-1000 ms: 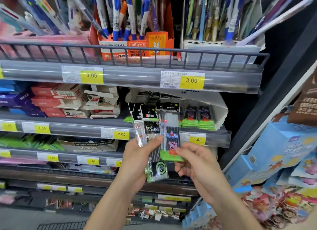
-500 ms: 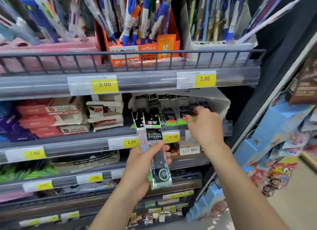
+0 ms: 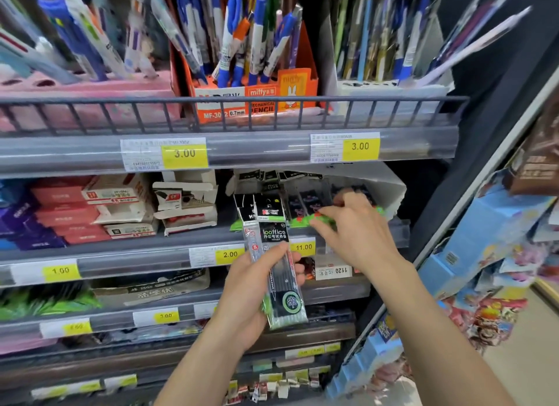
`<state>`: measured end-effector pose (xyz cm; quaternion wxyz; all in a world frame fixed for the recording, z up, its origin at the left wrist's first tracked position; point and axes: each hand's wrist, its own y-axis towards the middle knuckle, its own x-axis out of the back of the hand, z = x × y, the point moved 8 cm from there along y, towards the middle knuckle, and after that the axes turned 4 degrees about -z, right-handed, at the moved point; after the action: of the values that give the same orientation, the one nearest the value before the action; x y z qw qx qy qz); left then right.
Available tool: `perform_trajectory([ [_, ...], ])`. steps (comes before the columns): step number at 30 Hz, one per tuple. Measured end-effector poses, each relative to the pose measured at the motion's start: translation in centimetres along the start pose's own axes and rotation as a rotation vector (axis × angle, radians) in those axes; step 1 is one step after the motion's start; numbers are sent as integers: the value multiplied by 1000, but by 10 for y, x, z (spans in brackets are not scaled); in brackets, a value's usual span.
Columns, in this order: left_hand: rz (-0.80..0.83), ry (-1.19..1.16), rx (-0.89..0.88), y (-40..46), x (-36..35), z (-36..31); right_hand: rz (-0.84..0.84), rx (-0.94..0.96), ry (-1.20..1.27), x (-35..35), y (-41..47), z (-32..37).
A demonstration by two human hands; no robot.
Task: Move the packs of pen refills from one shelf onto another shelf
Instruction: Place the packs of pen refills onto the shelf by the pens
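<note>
Since a second ago, the cartoon refill pack (image 3: 320, 216) has been carried from in front of the chest up to the second shelf (image 3: 169, 248), where it is pinched in the right hand's (image 3: 357, 239) grip. Nearer, a fan of refill packs (image 3: 276, 272) is clasped upright by the left hand (image 3: 251, 296). Beyond, more packs are seen in a white display box (image 3: 390, 190) on that shelf.

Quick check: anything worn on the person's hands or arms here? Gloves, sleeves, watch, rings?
Nothing visible. The left hand and right hand are bare, with no gloves, and no rings show on the fingers. Both forearms are uncovered down to the frame's bottom edge: no sleeve cuff, watch, band or marking shows on either wrist.
</note>
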<state>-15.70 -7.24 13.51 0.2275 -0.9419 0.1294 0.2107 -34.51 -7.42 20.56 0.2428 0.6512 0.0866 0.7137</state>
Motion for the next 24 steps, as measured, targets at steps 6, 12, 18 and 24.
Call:
perform_trajectory([
  [6,6,-50,16,5,-14,0,10,39,-102,-1,8,-4],
  [12,-2,-100,24,13,-21,5,60,179,-60,-10,10,8],
  [18,60,-84,47,13,-31,3,84,213,-52,-11,10,-7],
  [24,28,-18,-27,20,-29,-2,-174,-11,491,27,-23,-12],
])
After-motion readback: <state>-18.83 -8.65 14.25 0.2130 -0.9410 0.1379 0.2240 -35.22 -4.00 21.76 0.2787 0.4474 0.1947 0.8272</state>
